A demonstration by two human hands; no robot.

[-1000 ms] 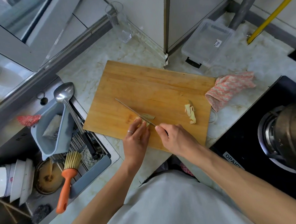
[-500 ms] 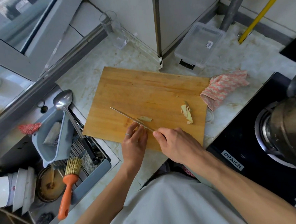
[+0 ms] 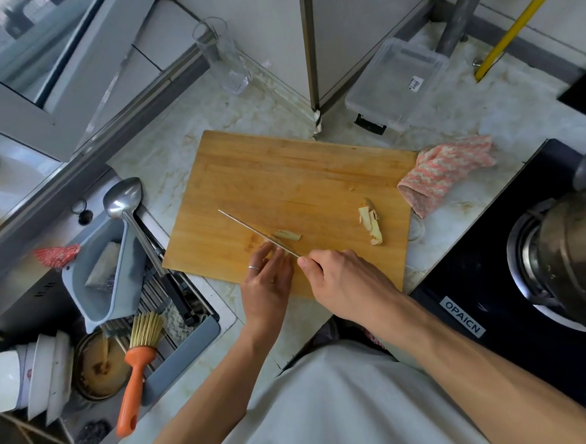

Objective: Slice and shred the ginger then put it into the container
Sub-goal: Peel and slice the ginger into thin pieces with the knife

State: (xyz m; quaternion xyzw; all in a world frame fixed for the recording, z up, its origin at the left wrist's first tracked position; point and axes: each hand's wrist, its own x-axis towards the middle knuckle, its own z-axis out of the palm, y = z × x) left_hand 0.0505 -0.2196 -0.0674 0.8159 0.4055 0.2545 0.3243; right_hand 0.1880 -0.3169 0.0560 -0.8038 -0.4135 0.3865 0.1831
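1. Wooden cutting board (image 3: 282, 174) lies on the marble counter (image 3: 518, 112), between the sink (image 3: 186, 297) and the stove (image 3: 494, 278).
2. Clear plastic container (image 3: 396, 81) stands behind the board, near the wall.
3. Right hand (image 3: 343, 280) grips the knife (image 3: 250, 228) by its handle; the blade points away to the left.
4. Left hand (image 3: 266, 281) rests its fingertips just beside the blade; whether they pinch ginger, I cannot tell.
5. One ginger slice (image 3: 287, 235) touches the blade; peeled scraps (image 3: 370, 224) lie well apart to the right.
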